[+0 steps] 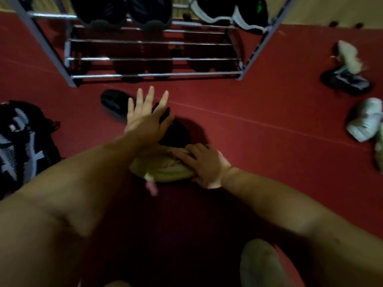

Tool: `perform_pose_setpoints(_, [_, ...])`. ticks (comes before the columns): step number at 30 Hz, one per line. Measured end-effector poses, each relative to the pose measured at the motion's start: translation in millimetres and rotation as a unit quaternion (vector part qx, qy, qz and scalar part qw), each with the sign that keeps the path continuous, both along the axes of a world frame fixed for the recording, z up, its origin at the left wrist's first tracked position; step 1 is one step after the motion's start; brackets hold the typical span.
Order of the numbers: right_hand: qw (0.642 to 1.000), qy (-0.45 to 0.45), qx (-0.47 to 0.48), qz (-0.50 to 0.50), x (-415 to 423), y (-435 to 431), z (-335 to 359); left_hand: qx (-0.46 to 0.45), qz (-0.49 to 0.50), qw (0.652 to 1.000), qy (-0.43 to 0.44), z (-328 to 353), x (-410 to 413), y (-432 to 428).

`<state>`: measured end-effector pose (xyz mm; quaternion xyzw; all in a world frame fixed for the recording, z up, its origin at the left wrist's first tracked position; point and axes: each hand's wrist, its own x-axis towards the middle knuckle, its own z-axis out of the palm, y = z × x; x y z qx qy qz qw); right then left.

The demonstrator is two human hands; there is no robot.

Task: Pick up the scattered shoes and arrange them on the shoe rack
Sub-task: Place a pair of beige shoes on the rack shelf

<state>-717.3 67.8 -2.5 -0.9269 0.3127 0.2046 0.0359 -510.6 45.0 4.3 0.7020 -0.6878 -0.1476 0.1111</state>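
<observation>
A tan shoe (165, 170) lies on the red floor below the metal shoe rack (153, 59), and my right hand (204, 164) grips its right end with curled fingers. My left hand (145, 112) hovers with straight spread fingers over a black shoe (114, 101) just in front of the rack. A second dark shoe (176, 133) lies between the two hands, partly hidden by my left hand. On the rack's upper shelf sit a black pair (122, 11) and a black-and-white pair with green marks (230, 11).
A black and grey shoe (18, 146) lies at the left edge. At the right lie a dark shoe with a beige one on it (346, 77) and a pale grey shoe (366, 121). Another tan shoe (261, 264) is at the bottom. The rack's lower bars hold nothing.
</observation>
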Motion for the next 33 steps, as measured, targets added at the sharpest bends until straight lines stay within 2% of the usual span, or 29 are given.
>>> perform_pose_setpoints(5, [0.997,0.041,-0.019,-0.056,-78,-3,30,0.020,-0.054,0.998,0.019,29,-73,-37])
perform_pose_setpoints(9, [0.989,0.059,-0.010,-0.136,-139,-7,23,0.014,-0.083,0.996,0.028,34,-124,-47])
perform_pose_setpoints(12, [0.982,0.053,-0.021,-0.179,-183,-17,25,0.041,-0.102,0.994,0.010,34,-161,-44])
perform_pose_setpoints(15, [0.964,0.028,-0.031,-0.263,-221,-32,21,0.035,-0.133,0.990,-0.025,34,-192,-46])
perform_pose_setpoints(18, [0.940,0.010,0.007,-0.340,-254,-44,13,0.034,-0.166,0.984,-0.063,41,-223,-61])
perform_pose_setpoints(21, [0.941,0.015,0.058,-0.332,-281,-63,17,0.067,-0.123,0.988,-0.057,55,-256,-79])
perform_pose_setpoints(25, [0.958,-0.004,0.034,-0.283,-319,-102,29,0.124,-0.063,0.988,-0.066,73,-308,-100])
perform_pose_setpoints(29, [0.969,-0.018,-0.005,-0.246,-363,-137,34,0.129,-0.067,0.986,-0.081,86,-360,-118])
perform_pose_setpoints(33, [0.956,-0.047,0.007,-0.289,-417,-134,5,0.157,-0.078,0.979,-0.102,81,-427,-138])
